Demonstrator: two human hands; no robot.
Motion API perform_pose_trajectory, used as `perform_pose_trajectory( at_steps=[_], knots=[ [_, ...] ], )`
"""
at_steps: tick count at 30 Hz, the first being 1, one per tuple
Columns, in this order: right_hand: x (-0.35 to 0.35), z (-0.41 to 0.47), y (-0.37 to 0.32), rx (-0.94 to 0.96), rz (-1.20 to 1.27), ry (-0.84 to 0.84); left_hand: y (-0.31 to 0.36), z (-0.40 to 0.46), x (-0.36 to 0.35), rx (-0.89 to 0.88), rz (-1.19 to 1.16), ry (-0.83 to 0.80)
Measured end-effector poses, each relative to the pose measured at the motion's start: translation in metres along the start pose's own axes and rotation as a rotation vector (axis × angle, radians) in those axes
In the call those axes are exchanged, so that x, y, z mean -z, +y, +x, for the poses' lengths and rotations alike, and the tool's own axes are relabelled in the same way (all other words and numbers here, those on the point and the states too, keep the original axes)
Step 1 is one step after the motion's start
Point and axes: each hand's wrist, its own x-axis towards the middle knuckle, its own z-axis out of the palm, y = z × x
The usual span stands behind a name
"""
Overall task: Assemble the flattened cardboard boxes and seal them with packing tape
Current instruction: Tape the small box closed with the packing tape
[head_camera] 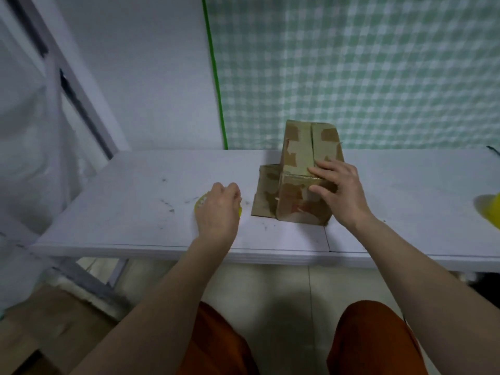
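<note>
Box [303, 185] stands mid-table [135, 190], flaps folded shut. My right hand [338, 188] clamps its near top corner, fingers spread. Left hand [217, 209], left of the box, curls over the yellow tape roll [201, 204]. I'd keep flaps pinned tight, seam closed, then bring tape across.

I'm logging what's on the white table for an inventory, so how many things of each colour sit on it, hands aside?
Brown: 1, the cardboard box
Yellow: 2, the tape roll under the left hand and a yellow object at the right edge
Total: 3
</note>
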Motion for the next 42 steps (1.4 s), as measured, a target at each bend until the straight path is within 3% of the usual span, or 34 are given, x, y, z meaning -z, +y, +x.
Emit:
perform_pose_trajectory(
  at_steps=[4, 11, 15, 18, 21, 25, 28, 35, 42],
  knots=[
    [-0.003, 0.001, -0.004, -0.026, 0.015, 0.02, -0.033, -0.014, -0.028, -0.057, 0.014, -0.197],
    [-0.008, 0.002, -0.007, -0.049, -0.008, 0.022, -0.039, -0.01, -0.027, -0.065, -0.067, -0.269],
    [-0.007, 0.001, -0.007, -0.07, 0.007, 0.016, -0.037, -0.006, -0.024, 0.036, -0.099, -0.381],
    [-0.008, 0.0, -0.011, -0.083, 0.036, 0.004, -0.027, -0.005, -0.021, 0.009, 0.007, -0.294],
    [-0.005, 0.001, -0.014, -0.097, 0.053, -0.004, 0.01, 0.001, -0.009, -0.164, -0.147, -0.165],
    [0.01, 0.001, -0.011, -0.086, 0.024, -0.032, 0.062, 0.023, 0.0, -0.28, -0.323, -0.323],
    [0.024, 0.001, -0.003, -0.065, 0.021, -0.011, 0.082, 0.039, -0.006, -0.349, -0.307, -0.432],
    [0.03, 0.01, 0.003, -0.045, -0.047, 0.0, 0.092, 0.047, -0.025, -0.282, -0.297, -0.284],
    [0.021, 0.012, -0.003, -0.142, 0.007, -0.092, 0.074, 0.059, -0.023, -0.295, -0.469, -0.391]
  ],
)
